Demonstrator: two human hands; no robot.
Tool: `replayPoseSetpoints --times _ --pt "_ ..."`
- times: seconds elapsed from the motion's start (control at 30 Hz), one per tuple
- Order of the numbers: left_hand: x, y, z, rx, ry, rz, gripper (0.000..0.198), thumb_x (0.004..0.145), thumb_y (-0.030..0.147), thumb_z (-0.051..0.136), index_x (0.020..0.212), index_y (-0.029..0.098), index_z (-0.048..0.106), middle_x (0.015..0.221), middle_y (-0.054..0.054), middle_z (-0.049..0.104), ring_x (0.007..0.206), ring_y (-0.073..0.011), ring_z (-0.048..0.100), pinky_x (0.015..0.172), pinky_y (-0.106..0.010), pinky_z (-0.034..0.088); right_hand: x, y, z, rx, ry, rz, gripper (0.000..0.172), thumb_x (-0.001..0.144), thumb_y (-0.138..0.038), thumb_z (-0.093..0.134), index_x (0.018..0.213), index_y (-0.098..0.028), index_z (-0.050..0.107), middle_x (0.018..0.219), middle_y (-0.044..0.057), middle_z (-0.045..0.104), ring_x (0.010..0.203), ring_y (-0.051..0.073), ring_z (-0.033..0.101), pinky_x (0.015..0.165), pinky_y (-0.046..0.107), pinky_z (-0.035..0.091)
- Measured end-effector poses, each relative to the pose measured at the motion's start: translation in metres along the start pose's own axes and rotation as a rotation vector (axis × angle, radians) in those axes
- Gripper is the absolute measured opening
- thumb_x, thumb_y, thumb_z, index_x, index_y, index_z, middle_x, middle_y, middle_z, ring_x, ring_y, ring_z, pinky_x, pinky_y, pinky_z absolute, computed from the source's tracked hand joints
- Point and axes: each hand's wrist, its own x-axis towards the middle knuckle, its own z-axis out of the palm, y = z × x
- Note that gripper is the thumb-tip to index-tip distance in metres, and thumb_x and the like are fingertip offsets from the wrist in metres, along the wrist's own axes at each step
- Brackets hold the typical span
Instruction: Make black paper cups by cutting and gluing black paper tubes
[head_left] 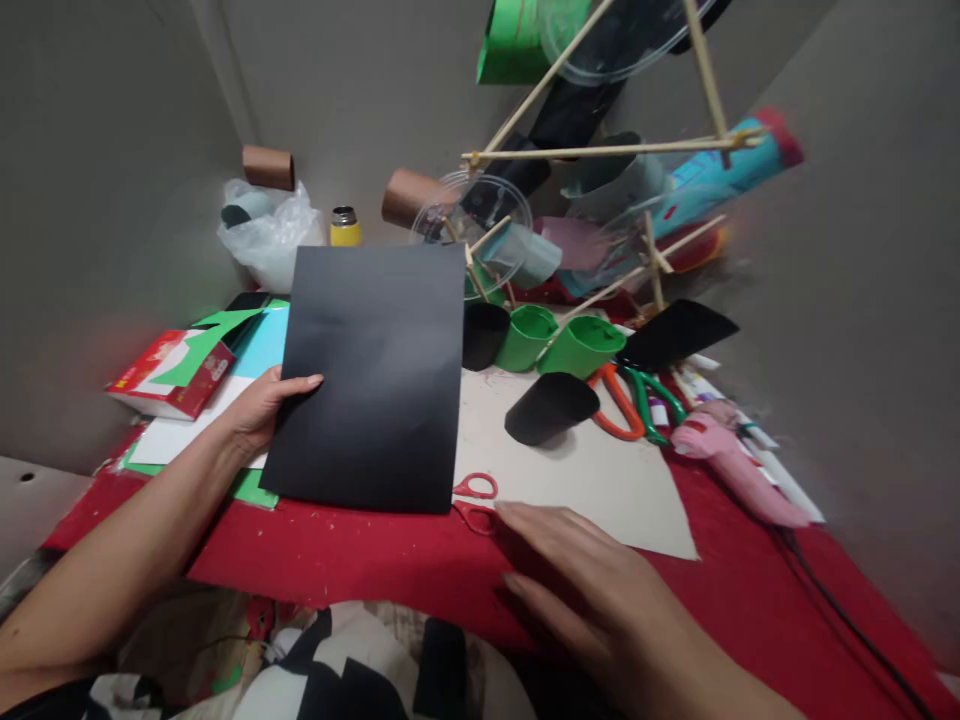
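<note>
My left hand grips the left edge of a large black sheet, its thumb on the front and its fingers behind. The sheet is held up above the table. To the right of the sheet's lower corner, my right hand has its fingers apart and nothing held, close to the red handles of the scissors. The sheet hides the scissors' blades. On the pale board lies a black paper tube, with two green paper tubes behind it.
A red box and papers lie at left. Wooden sticks form a frame overhead. At right are orange-handled and green-handled tools and a pink glue gun with a cord. A yellow bottle stands behind.
</note>
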Motion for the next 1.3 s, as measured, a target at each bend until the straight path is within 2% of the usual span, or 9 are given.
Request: replayPoseSetpoints --times 0.13,0.27,0.5,0.67,0.8,0.9,1.07,1.2,1.3 --pt "-0.009 0.007 0.001 0.009 0.011 -0.013 0.035 0.068 0.019 0.083 0.102 0.018 0.073 0.085 -0.004 0.079 0.068 -0.0226 0.073 0.066 -0.035 0.062 0.030 0.007 0.013 -0.109 -0.088 0.011 0.031 0.103 -0.021 0.046 0.132 -0.014 0.054 0.124 0.017 0.065 0.110 0.030 0.061 0.093 0.048 0.054" --pt "-0.014 0.012 0.003 0.014 0.037 -0.025 0.038 0.068 0.020 0.084 0.105 0.020 0.072 0.088 -0.003 0.080 0.068 -0.0228 0.074 0.065 -0.036 0.062 0.049 0.005 0.016 -0.185 -0.193 0.046 0.028 0.099 -0.013 0.047 0.124 -0.012 0.062 0.104 0.014 0.067 0.093 0.026 0.063 0.080 0.041 0.057" --pt "-0.016 0.015 0.006 0.011 0.056 -0.061 0.033 0.067 0.016 0.083 0.098 0.017 0.072 0.079 -0.004 0.079 0.065 -0.0219 0.074 0.061 -0.033 0.062 0.029 0.016 -0.015 -0.262 -0.290 0.129 0.027 0.097 -0.012 0.050 0.120 -0.015 0.063 0.093 0.008 0.065 0.084 0.022 0.064 0.074 0.032 0.054" --pt "-0.016 0.016 0.008 0.006 0.074 -0.068 0.034 0.065 0.017 0.084 0.097 0.017 0.072 0.079 -0.005 0.079 0.062 -0.0227 0.074 0.059 -0.033 0.063 -0.010 0.047 -0.056 -0.342 -0.207 0.249 0.031 0.099 -0.018 0.041 0.117 -0.017 0.066 0.091 0.009 0.066 0.078 0.022 0.066 0.069 0.033 0.055" --pt "-0.017 0.017 0.009 0.005 0.070 -0.081 0.036 0.061 0.017 0.086 0.095 0.016 0.072 0.078 -0.007 0.079 0.061 -0.0232 0.074 0.058 -0.033 0.063 -0.023 0.065 -0.079 -0.403 -0.094 0.317 0.032 0.098 -0.029 0.042 0.109 -0.020 0.071 0.094 0.011 0.070 0.080 0.026 0.069 0.065 0.035 0.055" --pt "-0.017 0.017 0.008 0.017 0.072 -0.091 0.037 0.061 0.018 0.086 0.095 0.016 0.072 0.079 -0.008 0.079 0.061 -0.0238 0.074 0.058 -0.034 0.063 -0.013 0.066 -0.082 -0.383 0.004 0.343 0.038 0.098 -0.032 0.043 0.128 -0.020 0.063 0.103 0.011 0.071 0.086 0.026 0.069 0.071 0.036 0.055" --pt "-0.019 0.017 0.006 0.014 0.072 -0.080 0.039 0.060 0.020 0.088 0.096 0.018 0.072 0.079 -0.007 0.079 0.061 -0.0250 0.074 0.057 -0.036 0.063 0.031 0.059 -0.070 -0.190 0.029 0.348 0.057 0.097 -0.035 0.047 0.151 -0.020 0.041 0.088 0.005 0.072 0.071 0.021 0.067 0.065 0.033 0.052" --pt "-0.023 0.018 0.008 -0.011 0.041 -0.080 0.036 0.060 0.021 0.088 0.091 0.019 0.072 0.075 -0.007 0.079 0.060 -0.0251 0.074 0.057 -0.036 0.063 0.056 0.066 -0.060 -0.136 0.006 0.326 0.035 0.094 -0.035 0.051 0.121 -0.021 0.067 0.090 0.005 0.075 0.074 0.021 0.069 0.066 0.031 0.052" --pt "-0.024 0.018 0.007 -0.022 0.043 -0.091 0.039 0.060 0.023 0.089 0.094 0.020 0.071 0.075 -0.007 0.079 0.060 -0.0265 0.074 0.057 -0.038 0.063 0.058 0.073 -0.063 -0.107 0.021 0.323 0.026 0.094 -0.036 0.050 0.097 -0.022 0.072 0.089 0.005 0.075 0.075 0.020 0.069 0.068 0.030 0.051"
